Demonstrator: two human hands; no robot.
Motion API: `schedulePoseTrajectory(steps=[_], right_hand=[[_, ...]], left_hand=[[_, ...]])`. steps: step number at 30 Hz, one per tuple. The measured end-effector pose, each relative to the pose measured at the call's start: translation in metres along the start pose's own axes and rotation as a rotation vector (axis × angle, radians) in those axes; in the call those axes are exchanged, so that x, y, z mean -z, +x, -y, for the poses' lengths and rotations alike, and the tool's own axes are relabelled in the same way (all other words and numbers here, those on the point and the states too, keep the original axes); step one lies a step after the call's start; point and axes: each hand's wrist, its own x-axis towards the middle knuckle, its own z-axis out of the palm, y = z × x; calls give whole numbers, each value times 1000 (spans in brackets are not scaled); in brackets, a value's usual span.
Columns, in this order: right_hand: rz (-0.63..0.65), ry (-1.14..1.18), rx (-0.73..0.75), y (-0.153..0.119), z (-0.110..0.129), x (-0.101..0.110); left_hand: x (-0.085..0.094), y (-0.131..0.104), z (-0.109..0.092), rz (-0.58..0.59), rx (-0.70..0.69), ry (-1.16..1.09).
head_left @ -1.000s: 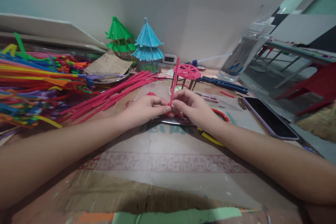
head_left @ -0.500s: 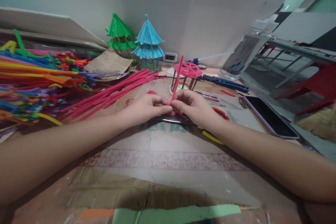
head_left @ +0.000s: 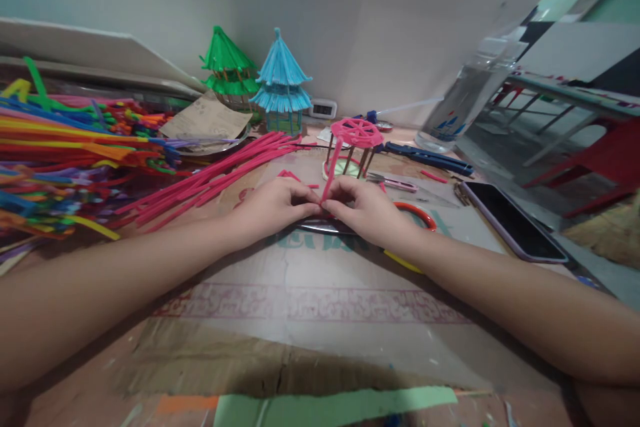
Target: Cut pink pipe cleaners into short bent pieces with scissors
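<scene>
With the bare left hand (head_left: 280, 205), a tilted pink fuzzy stem (head_left: 330, 177) is pinched low, jointly with the right hand (head_left: 367, 212), by the near rim of the shiny dark plate (head_left: 320, 227); were the pinch loosened, the pink wheel-topped, brown-legged frame (head_left: 357, 133) behind could be struck.

No word or number can be read with certainty. Large green characters (head_left: 293, 240) on the cardboard sheet (head_left: 320, 273) are partly covered and blurred; a red ornamental band (head_left: 375, 305) runs below them. The clear bottle (head_left: 467, 90) bears a blue-and-red sailboat emblem (head_left: 450, 125). Digits on the small white digital display (head_left: 323, 109) and print on the brown paper (head_left: 207, 121) are illegible.
</scene>
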Motion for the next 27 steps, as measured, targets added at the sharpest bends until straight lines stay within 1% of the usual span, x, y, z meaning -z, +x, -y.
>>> schedulePoseTrajectory(steps=[4, 7, 12, 15, 18, 21, 24, 27], right_hand=[[38, 167, -97, 1, -4, -1], [43, 306, -151, 1, -4, -1], [35, 350, -131, -1, 0, 0], [45, 367, -120, -1, 1, 1], [50, 403, -99, 0, -1, 2], [54, 457, -77, 1, -4, 2], [81, 478, -92, 1, -7, 1], [83, 466, -118, -1, -4, 2]], left_hand=[[1, -1, -3, 0, 16, -33], [1, -4, -8, 16, 67, -154], [-1, -6, -13, 46, 199, -321], [-2, -5, -13, 58, 242, -373], [-2, -4, -11, 60, 254, -389], [-3, -4, -11, 68, 228, -393], [-4, -6, -11, 80, 191, -394], [-5, -6, -11, 87, 188, -394]])
